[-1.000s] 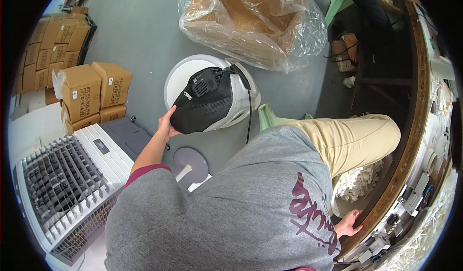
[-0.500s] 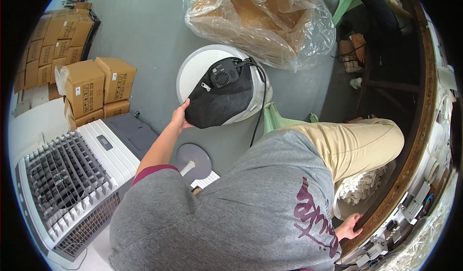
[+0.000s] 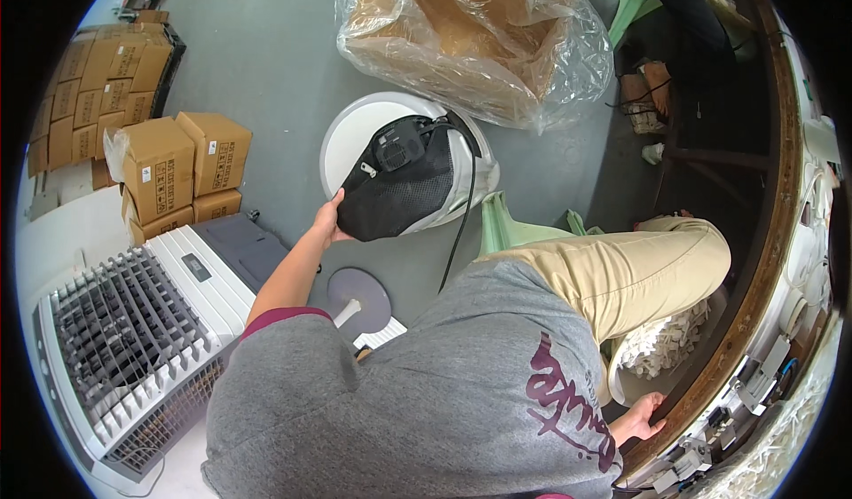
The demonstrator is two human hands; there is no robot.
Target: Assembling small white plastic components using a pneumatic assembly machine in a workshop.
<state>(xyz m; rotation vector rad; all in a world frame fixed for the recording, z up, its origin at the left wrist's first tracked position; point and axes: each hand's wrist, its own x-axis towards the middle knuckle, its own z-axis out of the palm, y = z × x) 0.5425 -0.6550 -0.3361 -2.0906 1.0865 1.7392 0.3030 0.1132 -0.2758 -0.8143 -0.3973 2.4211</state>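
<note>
My left hand grips the near left end of a black mesh bag with light grey sides. The bag lies tilted over a white round surface. On its top is a black device with a round grille; a zipper pull hangs beside it. From the bag's far right end a black cord or strap runs down toward my lap. Over at the lower right, my right hand rests against the wooden table edge, its fingers apart and holding nothing that I can see.
A large plastic-lined carton stands beyond the bag. Stacked cardboard boxes and a white air cooler are at the left. Near my legs are a grey round pedestal base, a green stool and a tub of white pieces.
The bag has shifted slightly left and tilted, with my left hand still gripping it. The device and the cord have swung a little. My right hand stays at the table edge.
</note>
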